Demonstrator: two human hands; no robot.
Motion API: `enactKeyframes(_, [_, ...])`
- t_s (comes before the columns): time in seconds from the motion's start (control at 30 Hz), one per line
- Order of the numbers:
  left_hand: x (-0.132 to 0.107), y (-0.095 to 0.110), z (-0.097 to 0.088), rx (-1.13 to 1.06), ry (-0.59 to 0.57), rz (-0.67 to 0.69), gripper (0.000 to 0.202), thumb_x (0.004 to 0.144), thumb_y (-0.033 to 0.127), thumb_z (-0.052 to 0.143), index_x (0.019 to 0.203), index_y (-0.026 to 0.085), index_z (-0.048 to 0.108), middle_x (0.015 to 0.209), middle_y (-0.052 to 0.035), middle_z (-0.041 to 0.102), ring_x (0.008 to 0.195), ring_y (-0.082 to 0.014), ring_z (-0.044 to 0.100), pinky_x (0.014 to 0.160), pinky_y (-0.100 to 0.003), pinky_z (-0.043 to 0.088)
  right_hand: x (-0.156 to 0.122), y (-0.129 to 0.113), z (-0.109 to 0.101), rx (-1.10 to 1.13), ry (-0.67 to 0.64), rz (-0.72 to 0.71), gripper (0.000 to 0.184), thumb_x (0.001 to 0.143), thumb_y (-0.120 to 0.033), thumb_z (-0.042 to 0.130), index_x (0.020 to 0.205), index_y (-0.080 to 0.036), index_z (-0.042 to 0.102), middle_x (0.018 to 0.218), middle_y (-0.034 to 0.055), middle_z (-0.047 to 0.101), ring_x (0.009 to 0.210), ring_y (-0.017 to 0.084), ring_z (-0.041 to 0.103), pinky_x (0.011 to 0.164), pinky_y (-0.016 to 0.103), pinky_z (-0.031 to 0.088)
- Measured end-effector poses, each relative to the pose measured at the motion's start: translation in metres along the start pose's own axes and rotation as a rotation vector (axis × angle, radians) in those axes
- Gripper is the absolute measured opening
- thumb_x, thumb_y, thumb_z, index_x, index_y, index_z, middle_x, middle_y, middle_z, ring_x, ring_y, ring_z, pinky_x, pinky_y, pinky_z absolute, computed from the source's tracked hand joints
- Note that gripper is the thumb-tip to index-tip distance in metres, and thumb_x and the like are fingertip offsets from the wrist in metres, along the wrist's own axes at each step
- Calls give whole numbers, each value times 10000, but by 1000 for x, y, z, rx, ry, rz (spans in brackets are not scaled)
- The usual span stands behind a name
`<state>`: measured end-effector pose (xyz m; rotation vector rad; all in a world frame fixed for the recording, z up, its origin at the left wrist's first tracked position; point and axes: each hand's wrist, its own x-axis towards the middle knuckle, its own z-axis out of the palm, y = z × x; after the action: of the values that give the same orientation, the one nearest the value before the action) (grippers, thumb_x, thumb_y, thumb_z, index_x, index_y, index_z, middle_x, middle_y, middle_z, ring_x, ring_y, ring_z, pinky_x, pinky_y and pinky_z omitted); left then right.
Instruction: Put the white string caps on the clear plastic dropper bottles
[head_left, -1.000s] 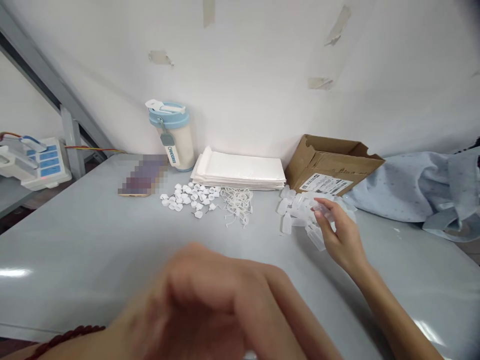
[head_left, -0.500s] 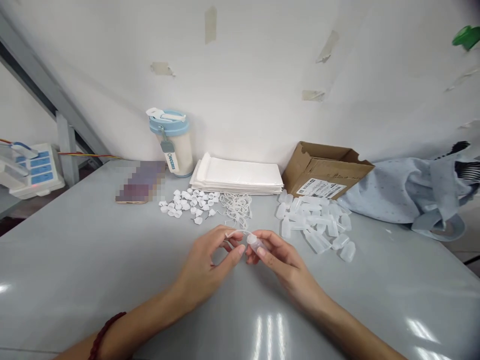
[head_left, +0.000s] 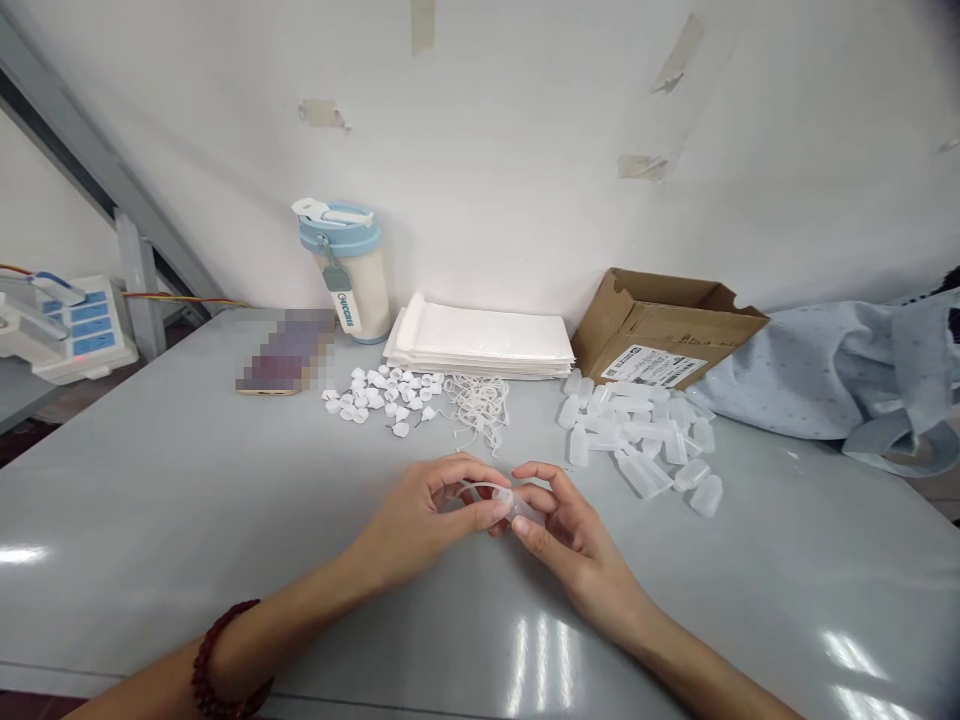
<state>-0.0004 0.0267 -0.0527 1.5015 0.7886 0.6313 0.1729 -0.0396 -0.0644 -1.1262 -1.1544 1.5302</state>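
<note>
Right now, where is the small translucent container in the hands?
In the head view, the small translucent container is below and slightly right of centre, between the left hand and the right hand, nearer than the piled white cords.

Your left hand (head_left: pixel 416 520) and right hand (head_left: pixel 574 540) appear sharp under even light; glare from above streaks the tabletop (head_left: pixel 225 520); the phone (head_left: pixel 281 355) is pixelated; the upper right corner darkens.

The grey worktop (head_left: pixel 315 500) carries white caps (head_left: pixel 391 410), thin cords (head_left: pixel 480 400), translucent small bottles (head_left: pixel 651 430), stacked white packets (head_left: pixel 487 338), a tumbler (head_left: pixel 367 290) and a cardboard box (head_left: pixel 671 325).
</note>
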Motion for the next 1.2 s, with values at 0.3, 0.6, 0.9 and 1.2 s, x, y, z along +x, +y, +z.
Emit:
enactKeyframes(0.3, [1,-4,-1,28,-70,-25,126,774,274,646,864,217,711,876,-18,616,781,-149,575,735,-289,501,0,-1,2,110,-57,-4,249,877,-308,589,1079,-253,454,994,42,699,987,191,634,899,383,425])
enactKeyframes(0.6, [3,-4,-1,-25,-119,-4,169,815,317,617,934,239,709,948,-31,621,907,-186,588,815,-323,498,-7,-3,2,-233,96,-164,306,875,-274,592,1176,-281,539,1095,34,700,1065,203,621,930,370,451])
enactKeyframes(0.9, [-4,-1,4,241,158,211,83,814,270,622,811,200,665,731,0,613,704,-134,556,674,-264,478,-7,-5,3,-51,138,-107,246,847,-315,625,1091,-284,640,1097,38,700,1032,215,639,940,395,476])
enactKeyframes(1.2, [-13,-5,11,590,183,773,296,806,105,608,1078,203,545,851,-46,628,775,-167,576,695,-309,512,-2,-6,2,166,143,-30,215,856,-354,621,1023,-222,596,995,57,712,937,194,668,930,387,460])
